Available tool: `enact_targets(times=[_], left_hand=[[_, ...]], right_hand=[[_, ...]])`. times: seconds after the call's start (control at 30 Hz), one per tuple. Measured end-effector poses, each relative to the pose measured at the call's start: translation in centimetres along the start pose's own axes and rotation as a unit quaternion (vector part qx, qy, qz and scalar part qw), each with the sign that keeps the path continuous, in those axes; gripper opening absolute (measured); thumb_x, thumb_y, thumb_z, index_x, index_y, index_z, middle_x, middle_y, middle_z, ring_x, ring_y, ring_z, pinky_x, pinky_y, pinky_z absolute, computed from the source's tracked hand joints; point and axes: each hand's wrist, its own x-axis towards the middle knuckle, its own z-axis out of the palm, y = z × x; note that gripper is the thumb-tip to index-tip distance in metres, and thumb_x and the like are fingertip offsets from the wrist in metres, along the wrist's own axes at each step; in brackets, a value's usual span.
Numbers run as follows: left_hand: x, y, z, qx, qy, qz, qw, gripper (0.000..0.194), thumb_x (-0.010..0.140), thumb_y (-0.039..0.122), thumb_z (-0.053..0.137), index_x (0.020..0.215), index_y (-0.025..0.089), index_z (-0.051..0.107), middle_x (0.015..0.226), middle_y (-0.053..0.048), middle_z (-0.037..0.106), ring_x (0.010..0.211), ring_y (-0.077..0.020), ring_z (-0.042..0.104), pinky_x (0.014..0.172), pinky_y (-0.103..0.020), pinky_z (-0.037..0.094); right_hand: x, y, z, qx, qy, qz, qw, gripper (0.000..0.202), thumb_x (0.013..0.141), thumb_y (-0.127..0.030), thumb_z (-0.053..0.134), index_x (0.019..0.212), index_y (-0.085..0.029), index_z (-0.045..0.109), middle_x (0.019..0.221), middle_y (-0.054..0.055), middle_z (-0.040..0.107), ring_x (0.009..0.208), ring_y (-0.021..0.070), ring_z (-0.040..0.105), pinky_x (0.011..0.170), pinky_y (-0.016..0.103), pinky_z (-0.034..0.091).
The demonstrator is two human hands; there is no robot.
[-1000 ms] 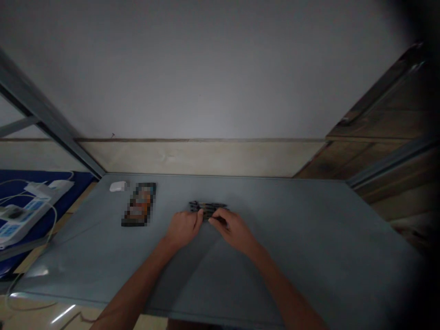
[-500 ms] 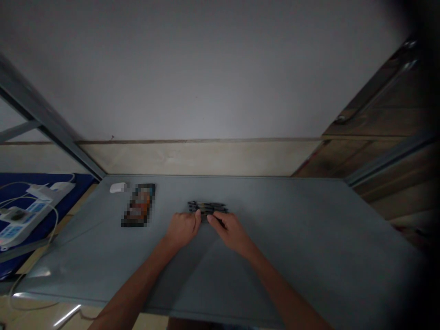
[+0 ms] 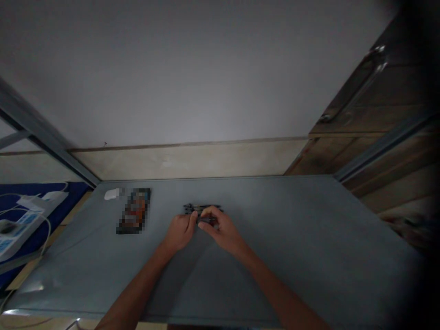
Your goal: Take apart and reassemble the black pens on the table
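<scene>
Several dark, slim, pen-like items [image 3: 206, 206] lie side by side on the grey table [image 3: 309, 238], just beyond my hands. My left hand [image 3: 181, 229] is closed at their left part, its thumb pressed against its curled fingers; what it grips is too small to make out. My right hand [image 3: 220, 228] is beside it, thumb and fingers closed around one dark pen-like item [image 3: 208, 220] nearest me. The fingers partly cover the items.
A pixelated dark and orange flat object [image 3: 134, 211] lies left of my hands, with a small white object [image 3: 112, 194] behind it. A white power strip [image 3: 30, 220] with cables is beyond the table's left edge. A wall rises behind.
The view has shifted and tilted slightly. My right hand's fingers have lifted and come round the nearest dark item, which now shows between thumb and fingers. My left hand stays beside the items.
</scene>
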Motion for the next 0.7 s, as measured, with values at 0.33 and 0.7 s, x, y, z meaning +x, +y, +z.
enact_targets(times=[0.33, 0.7], left_hand=[[0.6, 0.6, -1.0, -0.293, 0.040, -0.072, 0.953, 0.034, 0.090, 0.048, 0.048, 0.092, 0.016, 0.060, 0.062, 0.003, 0.055, 0.050, -0.0089, 0.048, 0.049, -0.021, 0.036], [0.9, 0.7, -0.4, -0.462, 0.031, -0.119, 0.878, 0.042, 0.085, 0.052, 0.055, 0.099, 0.014, 0.066, 0.066, 0.000, 0.054, 0.061, -0.0101, 0.049, 0.059, -0.022, 0.041]], right_hand=[[0.8, 0.3, -1.7, 0.134, 0.093, 0.048, 0.985, 0.020, 0.082, -0.038, 0.062, 0.087, -0.019, 0.061, 0.067, 0.001, 0.063, 0.067, 0.0154, 0.061, 0.066, 0.029, 0.048], [-0.4, 1.4, 1.3, 0.205, -0.145, 0.108, 0.962, 0.039, 0.077, -0.039, 0.070, 0.102, -0.023, 0.045, 0.066, -0.006, 0.060, 0.056, 0.0115, 0.058, 0.055, 0.024, 0.045]])
